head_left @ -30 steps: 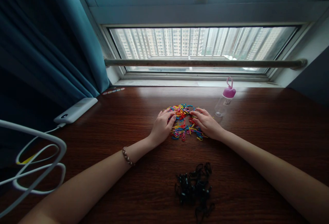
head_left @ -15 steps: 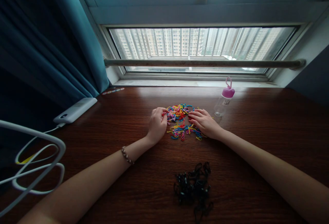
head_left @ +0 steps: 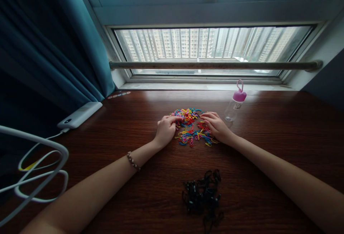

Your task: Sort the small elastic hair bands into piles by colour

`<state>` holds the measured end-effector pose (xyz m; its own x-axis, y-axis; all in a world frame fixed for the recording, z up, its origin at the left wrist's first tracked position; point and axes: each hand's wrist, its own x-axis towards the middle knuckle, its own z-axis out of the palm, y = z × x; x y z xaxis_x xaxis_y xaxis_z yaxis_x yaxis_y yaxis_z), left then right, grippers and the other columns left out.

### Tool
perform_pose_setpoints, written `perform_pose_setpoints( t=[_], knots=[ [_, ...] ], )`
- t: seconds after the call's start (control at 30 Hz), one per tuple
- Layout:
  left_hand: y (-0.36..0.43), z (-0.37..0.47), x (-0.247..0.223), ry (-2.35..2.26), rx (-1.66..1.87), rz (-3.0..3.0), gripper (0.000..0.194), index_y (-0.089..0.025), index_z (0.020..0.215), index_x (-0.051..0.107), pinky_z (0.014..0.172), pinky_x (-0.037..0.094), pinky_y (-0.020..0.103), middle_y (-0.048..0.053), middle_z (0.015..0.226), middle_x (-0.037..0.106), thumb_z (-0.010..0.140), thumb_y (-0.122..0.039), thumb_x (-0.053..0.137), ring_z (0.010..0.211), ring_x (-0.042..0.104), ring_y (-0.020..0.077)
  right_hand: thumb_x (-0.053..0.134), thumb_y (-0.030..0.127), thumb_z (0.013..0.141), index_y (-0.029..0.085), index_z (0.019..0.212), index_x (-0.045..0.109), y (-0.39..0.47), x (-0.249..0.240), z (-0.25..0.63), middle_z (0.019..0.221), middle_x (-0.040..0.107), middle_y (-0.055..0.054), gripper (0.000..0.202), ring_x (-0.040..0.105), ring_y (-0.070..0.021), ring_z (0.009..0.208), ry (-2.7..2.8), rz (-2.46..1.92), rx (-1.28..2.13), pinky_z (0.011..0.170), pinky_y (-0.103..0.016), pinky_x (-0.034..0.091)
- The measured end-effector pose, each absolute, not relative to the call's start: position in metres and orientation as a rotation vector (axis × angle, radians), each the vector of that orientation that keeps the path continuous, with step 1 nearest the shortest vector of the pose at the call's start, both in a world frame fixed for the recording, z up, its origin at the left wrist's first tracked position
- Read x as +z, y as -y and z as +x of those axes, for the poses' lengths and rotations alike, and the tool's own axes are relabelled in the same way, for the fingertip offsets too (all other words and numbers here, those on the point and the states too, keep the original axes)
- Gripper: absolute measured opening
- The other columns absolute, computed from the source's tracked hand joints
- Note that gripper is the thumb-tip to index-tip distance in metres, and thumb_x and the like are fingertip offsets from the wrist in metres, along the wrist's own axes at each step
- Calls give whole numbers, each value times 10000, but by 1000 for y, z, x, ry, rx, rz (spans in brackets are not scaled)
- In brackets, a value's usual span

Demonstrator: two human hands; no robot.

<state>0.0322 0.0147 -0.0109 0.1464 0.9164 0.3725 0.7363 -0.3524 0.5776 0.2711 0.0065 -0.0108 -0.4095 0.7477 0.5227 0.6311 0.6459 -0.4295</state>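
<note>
A loose heap of small rubber bands (head_left: 188, 113) in many colours lies on the brown wooden table, with a second spread of coloured bands (head_left: 191, 137) just nearer to me. My left hand (head_left: 166, 130) rests at the heap's left edge, fingers together and index finger over the bands; whatever is under the fingertips is hidden. At the right edge, my right hand (head_left: 218, 128) has its fingertips pinched, with a small dark strand showing at them, seemingly a black rubber band. Closer to me lies a tangled pile of black bands (head_left: 201, 194).
A clear bottle (head_left: 231, 110) with a pink lid stands right of my right hand. At the left lie a white power bank (head_left: 80, 115) and looped white cable (head_left: 44, 201) beside a blue curtain (head_left: 88, 58). A window with a rail (head_left: 215, 65) borders the far side.
My left fingers have reached rightward over the heap. My right hand has shifted slightly right and its fingers have drawn together, uncovering red and yellow bands.
</note>
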Motion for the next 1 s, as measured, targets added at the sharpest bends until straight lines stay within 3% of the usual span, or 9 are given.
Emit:
perform_pose_setpoints(
  t=[0.13,0.3,0.43,0.53,0.7,1.0],
  knots=[
    [-16,33,-10,-1619,1004,2172,395,-274,987,642,875,404,355,21,996,616,725,-112,396,1002,509,197,336,327,895,178,926,643,-2,-5,274,972,621,-78,343,543,-199,948,1821,-1137,305,852,-358,434],
    [-11,34,-4,-1640,1024,2170,337,-256,863,669,845,404,342,21,922,624,737,-111,393,963,523,191,431,399,842,158,789,672,4,8,271,831,670,-80,344,617,-210,801,1464,-1231,520,783,-356,463],
    [-6,36,1,-1660,947,2236,288,-263,816,666,806,389,334,4,827,642,755,-138,414,862,544,182,469,453,799,126,737,675,33,31,247,735,684,-105,392,643,-205,708,1193,-1212,1149,702,-342,497],
    [-3,37,4,-1753,866,2314,246,-268,846,658,789,361,347,7,800,642,755,-173,450,834,537,192,479,420,799,96,714,679,75,53,225,713,681,-99,390,629,-169,658,1462,-1192,1512,653,-277,489],
    [-2,36,5,-1863,793,2378,206,-267,838,647,739,331,346,8,741,630,744,-197,477,798,523,197,450,317,831,116,709,684,126,75,212,699,676,-53,332,592,-116,624,2087,-1105,1497,585,-179,438],
    [-1,36,5,-1782,796,2485,189,-246,735,627,748,294,355,-7,800,644,760,-197,446,824,474,204,392,204,845,115,681,646,129,83,215,686,656,-48,316,558,-83,582,2408,-1063,1273,559,-147,394]
  ],
)
